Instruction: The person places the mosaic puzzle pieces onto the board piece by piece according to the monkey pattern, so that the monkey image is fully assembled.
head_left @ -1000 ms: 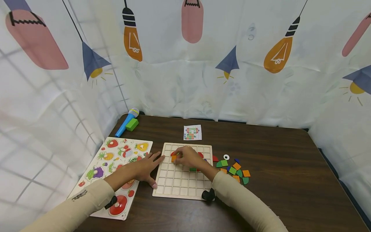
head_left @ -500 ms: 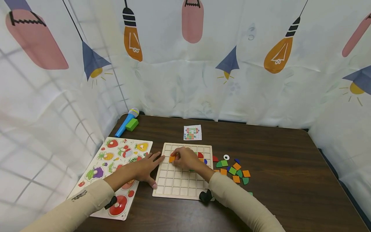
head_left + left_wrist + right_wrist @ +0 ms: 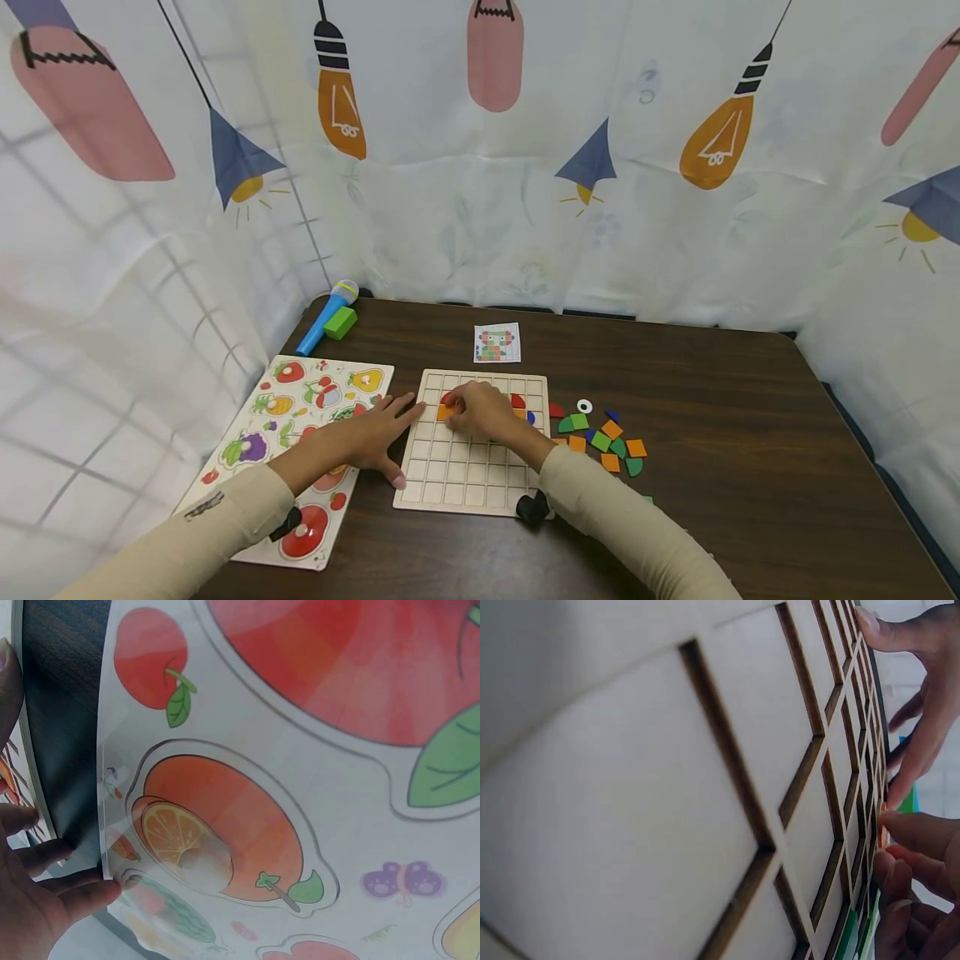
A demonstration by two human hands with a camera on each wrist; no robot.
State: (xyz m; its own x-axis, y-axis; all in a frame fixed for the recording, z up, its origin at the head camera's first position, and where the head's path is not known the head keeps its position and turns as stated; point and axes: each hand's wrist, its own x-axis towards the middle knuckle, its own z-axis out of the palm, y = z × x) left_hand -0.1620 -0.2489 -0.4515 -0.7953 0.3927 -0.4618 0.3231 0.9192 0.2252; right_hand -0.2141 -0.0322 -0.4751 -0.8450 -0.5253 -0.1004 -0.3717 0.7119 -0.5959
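My right hand (image 3: pixel 480 408) is over the upper left of the wooden grid board (image 3: pixel 457 475). Its thumb and fingertips pinch a small orange square tile (image 3: pixel 445 412) that sits at a cell there; the right wrist view shows just a sliver of orange between the fingers. A red piece (image 3: pixel 446 398) shows right behind that tile. My left hand (image 3: pixel 375 435) lies spread, its thumb and fingertips touching the board's left edge. Past my right hand, a red quarter piece (image 3: pixel 517 402) and a blue piece (image 3: pixel 531 417) lie on the board, with others partly hidden.
Loose orange, green, blue and red tiles (image 3: pixel 611 430) lie right of the board, near a white ring (image 3: pixel 584 406). A pattern card (image 3: pixel 497 342) lies behind. On the left are a fruit puzzle board (image 3: pixel 247 417), a blue microphone (image 3: pixel 322 325) and a green block (image 3: pixel 341 323).
My right hand has shifted slightly left with the orange tile, which now sits closer to the board's left edge. The left hand has stayed in place.
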